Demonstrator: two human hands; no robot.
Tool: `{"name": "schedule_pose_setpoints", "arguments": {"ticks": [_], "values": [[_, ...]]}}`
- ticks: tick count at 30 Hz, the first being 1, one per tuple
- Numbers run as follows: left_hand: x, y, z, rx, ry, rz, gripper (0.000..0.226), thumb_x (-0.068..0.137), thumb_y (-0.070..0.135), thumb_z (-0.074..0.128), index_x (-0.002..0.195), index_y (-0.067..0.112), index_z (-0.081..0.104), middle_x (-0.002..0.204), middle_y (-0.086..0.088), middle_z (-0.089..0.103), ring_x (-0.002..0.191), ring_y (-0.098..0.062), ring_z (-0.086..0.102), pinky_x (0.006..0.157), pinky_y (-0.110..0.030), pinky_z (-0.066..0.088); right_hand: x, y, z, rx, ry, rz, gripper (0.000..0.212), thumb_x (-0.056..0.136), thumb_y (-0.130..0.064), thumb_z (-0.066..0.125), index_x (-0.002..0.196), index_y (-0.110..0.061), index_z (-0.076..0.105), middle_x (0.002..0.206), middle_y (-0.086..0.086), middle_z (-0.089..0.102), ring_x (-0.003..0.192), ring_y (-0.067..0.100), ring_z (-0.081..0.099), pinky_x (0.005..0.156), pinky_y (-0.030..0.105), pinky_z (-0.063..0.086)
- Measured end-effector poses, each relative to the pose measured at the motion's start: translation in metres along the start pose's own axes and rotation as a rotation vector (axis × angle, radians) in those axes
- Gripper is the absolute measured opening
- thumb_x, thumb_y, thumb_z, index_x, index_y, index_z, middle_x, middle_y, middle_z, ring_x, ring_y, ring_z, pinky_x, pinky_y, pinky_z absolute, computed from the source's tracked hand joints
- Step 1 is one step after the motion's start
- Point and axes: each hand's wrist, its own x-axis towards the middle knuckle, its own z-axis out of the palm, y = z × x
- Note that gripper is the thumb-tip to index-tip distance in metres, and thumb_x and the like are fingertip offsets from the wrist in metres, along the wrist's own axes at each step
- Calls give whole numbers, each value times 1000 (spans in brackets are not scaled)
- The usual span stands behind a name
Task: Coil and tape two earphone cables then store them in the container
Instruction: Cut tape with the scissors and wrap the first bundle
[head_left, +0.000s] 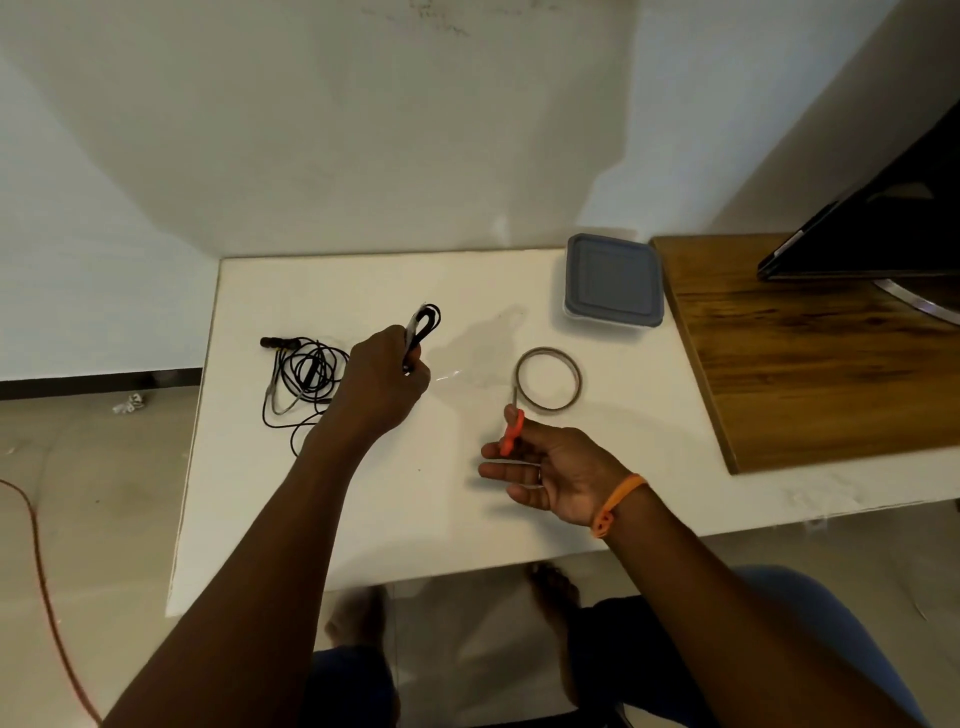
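We grip one coiled cable (423, 325) in our left hand (384, 382), apparently taped. Our right hand (545, 467) pinches orange scissors (511, 431). A second cable (304, 376) lies tangled; the container (613, 280) stays lidded.

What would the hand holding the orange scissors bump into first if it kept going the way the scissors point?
Most likely the tape roll. The right hand holds the orange scissors with the tip aimed up the table at the roll's near edge, just ahead. Height above the table is hard to judge, so it might pass over.
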Motion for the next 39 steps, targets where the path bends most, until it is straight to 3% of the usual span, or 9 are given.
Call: {"name": "schedule_pose_setpoints", "arguments": {"ticks": [3,7,10,12,14,18,21,25,39], "values": [[0,0,-1,-7,-3,0,12,87,8,58,80,11,48,68,7,47,68,-19,46,55,-28,31,1,-1,-1,20,-89,-49,41,86,-25,65,117,2,62,112,10,71,99,24,71,55,29,58],[-1,2,-2,-29,-16,-19,14,86,8,58,78,12,47,67,7,46,67,-19,45,55,-26,32,4,3,4,205,-153,-138,31,78,-10,65,105,5,62,102,13,71,91,27,72,64,35,59],[0,2,-6,-329,-86,-162,22,78,10,64,73,17,44,73,-3,54,69,-20,49,64,-33,41,7,13,8,187,-156,-143,21,83,-5,61,100,6,64,102,16,71,91,27,72,62,34,59],[-1,6,-9,-470,-120,-221,28,75,9,67,72,19,42,76,-7,55,70,-20,51,62,-34,44,9,21,10,169,-147,-144,22,87,-4,59,105,9,63,110,19,70,93,26,71,62,33,59],[-2,9,-12,-531,-157,-244,31,77,6,68,74,18,40,75,-8,53,68,-19,52,58,-30,44,10,28,13,154,-112,-145,23,90,-7,59,108,6,65,111,16,70,88,20,71,57,30,58],[-4,14,-13,-589,-200,-254,32,80,4,68,76,17,40,72,-5,49,65,-16,52,55,-25,44,13,40,20,67,15,-122,22,86,-28,67,93,-7,70,89,5,71,64,13,65,39,22,46],[-4,15,-14,-589,-204,-256,31,80,4,69,77,16,40,71,-4,49,63,-15,53,54,-25,44,18,44,28,-10,52,-131,39,74,-47,72,84,-9,69,82,5,67,58,16,62,37,22,41],[-3,13,-15,-580,-193,-267,32,80,4,69,76,16,40,69,-3,48,63,-15,52,54,-26,44,24,39,34,41,17,-77,55,67,-67,64,77,-13,62,78,3,64,53,17,58,41,22,37],[-1,15,-16,-644,-222,-311,35,81,3,70,75,18,39,71,-4,47,62,-15,52,54,-25,44,35,26,32,137,40,-106,56,73,-67,62,78,-12,61,74,5,62,46,15,52,42,22,39]]}}
